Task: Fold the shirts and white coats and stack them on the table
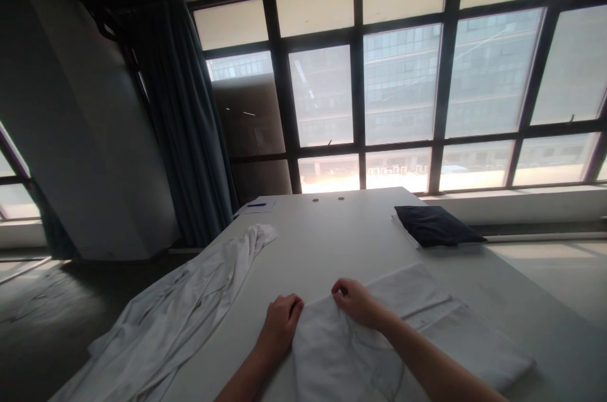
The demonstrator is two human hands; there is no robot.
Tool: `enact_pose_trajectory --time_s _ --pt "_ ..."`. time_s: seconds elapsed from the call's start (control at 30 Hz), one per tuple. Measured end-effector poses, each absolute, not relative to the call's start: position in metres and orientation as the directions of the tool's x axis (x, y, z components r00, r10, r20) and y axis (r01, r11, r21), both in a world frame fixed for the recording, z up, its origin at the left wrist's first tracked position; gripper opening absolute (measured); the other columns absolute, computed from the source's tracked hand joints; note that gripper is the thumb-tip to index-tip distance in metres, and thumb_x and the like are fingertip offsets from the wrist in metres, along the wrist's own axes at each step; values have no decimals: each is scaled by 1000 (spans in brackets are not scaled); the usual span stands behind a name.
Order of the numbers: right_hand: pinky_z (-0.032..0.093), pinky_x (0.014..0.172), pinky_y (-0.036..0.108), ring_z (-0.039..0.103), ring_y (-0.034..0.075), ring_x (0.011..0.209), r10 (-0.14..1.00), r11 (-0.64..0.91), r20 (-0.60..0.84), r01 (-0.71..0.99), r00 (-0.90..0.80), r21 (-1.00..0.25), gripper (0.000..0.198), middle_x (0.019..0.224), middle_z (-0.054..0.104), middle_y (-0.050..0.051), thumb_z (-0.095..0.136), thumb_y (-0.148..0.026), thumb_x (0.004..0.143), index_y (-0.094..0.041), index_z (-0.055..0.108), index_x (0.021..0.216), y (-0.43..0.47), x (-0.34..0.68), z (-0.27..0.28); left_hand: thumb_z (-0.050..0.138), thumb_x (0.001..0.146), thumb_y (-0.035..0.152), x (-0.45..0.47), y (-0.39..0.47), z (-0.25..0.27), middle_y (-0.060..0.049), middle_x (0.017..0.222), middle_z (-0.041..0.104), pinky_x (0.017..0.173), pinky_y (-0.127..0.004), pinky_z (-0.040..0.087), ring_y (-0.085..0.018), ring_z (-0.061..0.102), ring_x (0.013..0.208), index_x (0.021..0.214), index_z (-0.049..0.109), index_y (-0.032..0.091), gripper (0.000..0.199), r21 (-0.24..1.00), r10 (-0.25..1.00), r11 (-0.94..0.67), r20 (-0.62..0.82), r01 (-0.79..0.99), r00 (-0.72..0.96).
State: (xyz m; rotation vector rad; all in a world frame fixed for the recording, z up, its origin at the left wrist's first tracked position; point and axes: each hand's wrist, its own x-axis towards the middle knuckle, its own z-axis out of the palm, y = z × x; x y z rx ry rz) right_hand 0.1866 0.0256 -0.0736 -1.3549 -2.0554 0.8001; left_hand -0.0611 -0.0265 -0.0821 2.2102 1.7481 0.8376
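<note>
A white garment that looks like a shirt [327,351] lies partly folded on the white table in front of me, with creases across its middle. My left hand [283,320] is closed at its upper left corner, fingers curled onto the edge. To the right, my right hand [355,302] pinches the upper edge between thumb and fingers. My right forearm crosses over the cloth and hides part of it. Beyond that arm, the rest of the shirt spreads flat to the right, with a long seam or fold line showing.
Another crumpled white garment [190,301] hangs over the table's left edge. A dark folded cloth [439,225] rests on something white at the right edge. A blue pen [257,205] lies on paper at the far left of the table [303,244]. Windows and a blue curtain [184,130] stand behind.
</note>
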Motion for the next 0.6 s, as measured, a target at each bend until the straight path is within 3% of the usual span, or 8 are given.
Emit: enact_pose_trajectory --time_s 0.07,0.23,0.47,0.6 --pt "45 74 27 64 19 83 939 293 90 636 -331 -714 25 90 72 6 55 -24 85 -18 70 104 32 182 -76 40 100 38 -61 -27 -82 -4 85 71 79 -32 37 -23 61 86 85 67 22 35 471 942 -279 305 837 142" --pt "44 83 29 65 21 96 944 295 83 701 -320 -649 19 102 73 11 54 -27 89 -16 67 99 32 176 -80 37 101 37 -59 -27 -83 -5 86 71 78 -31 38 -23 61 86 84 66 21 37 433 944 -258 302 864 130" --pt "44 79 31 68 25 96 962 270 117 810 -246 -521 28 105 73 14 46 -26 96 -17 53 122 21 171 -73 36 101 35 -55 -30 -80 -5 86 71 77 -31 38 -22 61 85 82 64 21 37 391 950 -203 301 898 84" --pt "46 78 34 70 29 95 964 265 94 866 -249 -423 23 103 74 15 50 -25 94 -19 58 115 22 174 -76 40 100 34 -52 -32 -80 -5 86 71 77 -30 38 -21 62 85 83 64 21 32 380 952 -167 301 910 49"
